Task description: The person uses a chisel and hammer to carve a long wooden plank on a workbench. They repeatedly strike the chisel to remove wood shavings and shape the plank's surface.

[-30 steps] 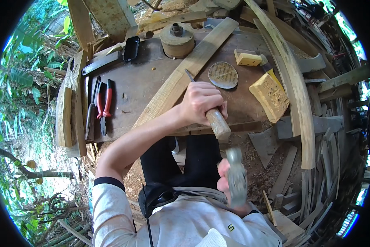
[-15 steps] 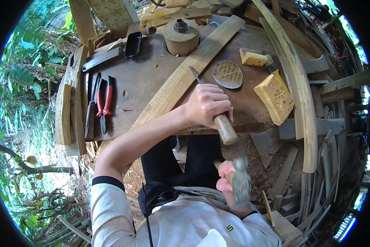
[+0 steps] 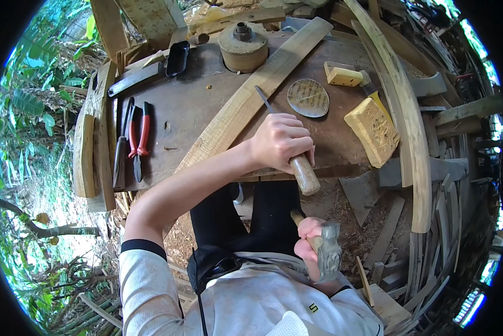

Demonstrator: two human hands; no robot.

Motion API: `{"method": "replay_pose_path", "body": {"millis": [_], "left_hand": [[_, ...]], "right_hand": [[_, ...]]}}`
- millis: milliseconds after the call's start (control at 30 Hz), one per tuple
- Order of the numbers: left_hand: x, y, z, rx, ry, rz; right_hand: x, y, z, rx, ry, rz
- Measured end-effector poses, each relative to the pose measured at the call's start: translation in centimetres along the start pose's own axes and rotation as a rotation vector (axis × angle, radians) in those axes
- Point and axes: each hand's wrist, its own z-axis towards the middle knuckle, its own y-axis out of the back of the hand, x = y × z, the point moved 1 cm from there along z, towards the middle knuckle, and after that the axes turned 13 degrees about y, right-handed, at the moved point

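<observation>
Now, gripping a steel chisel with a round light-wood handle (image 3: 296, 159) tight in the left hand (image 3: 278, 141), blade tip resting on the long pale curved wooden plank (image 3: 246, 101) lying diagonally across the dark brown workbench (image 3: 190, 112). Clutching a grey metal-headed hammer (image 3: 328, 252) in the right hand (image 3: 310, 246), fist closed on its wooden shaft, drawn back low near the chest, well apart from the chisel's butt. Lying idle to the left: red-handled pliers (image 3: 138, 140); to the right, a round flat patterned disc (image 3: 308, 97) just beside the plank and a carved yellow wooden block (image 3: 370, 130). Risking, by the look of it, a glancing blow off that rounded handle end onto the left knuckles, or the blade skidding along the grain toward the disc, with the plank seemingly unclamped.
</observation>
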Motion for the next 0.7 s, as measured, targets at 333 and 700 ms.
{"method": "replay_pose_path", "body": {"millis": [333, 700], "left_hand": [[0.7, 0.1, 0.2, 0.04, 0.003, -0.013], [0.5, -0.3, 0.5, 0.056, 0.023, -0.011]], "right_hand": [[0.2, 1.3, 0.4, 0.193, -0.174, 0.025], [-0.8, 1.7, -1.3, 0.144, -0.225, 0.063]]}}
